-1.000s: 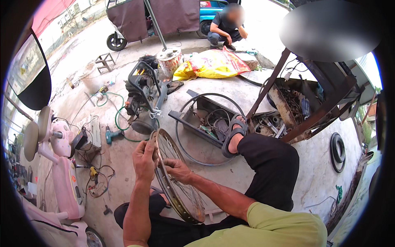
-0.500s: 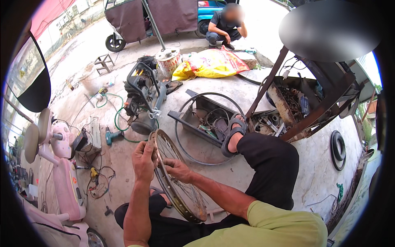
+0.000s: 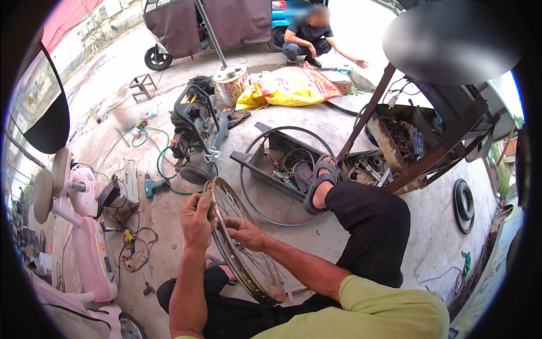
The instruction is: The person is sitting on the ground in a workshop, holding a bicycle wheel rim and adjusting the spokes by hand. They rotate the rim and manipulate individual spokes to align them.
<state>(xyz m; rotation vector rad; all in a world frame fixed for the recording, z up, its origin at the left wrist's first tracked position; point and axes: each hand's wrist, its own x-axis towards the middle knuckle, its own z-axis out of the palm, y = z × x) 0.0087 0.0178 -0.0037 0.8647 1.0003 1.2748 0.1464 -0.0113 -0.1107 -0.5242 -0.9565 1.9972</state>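
Metal-rimmed, this spoked wheel (image 3: 239,273) tilts above the concrete floor (image 3: 435,237) in the head view, left of the dark tray (image 3: 276,185); left hand (image 3: 198,219) clasps its rim, right hand (image 3: 244,233) touches its inner side, grip unclear!

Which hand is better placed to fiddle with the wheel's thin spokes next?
Probably the right hand: it sits at the inner side of the rim, close to the spokes, while the left hand grips the rim's upper part from outside.
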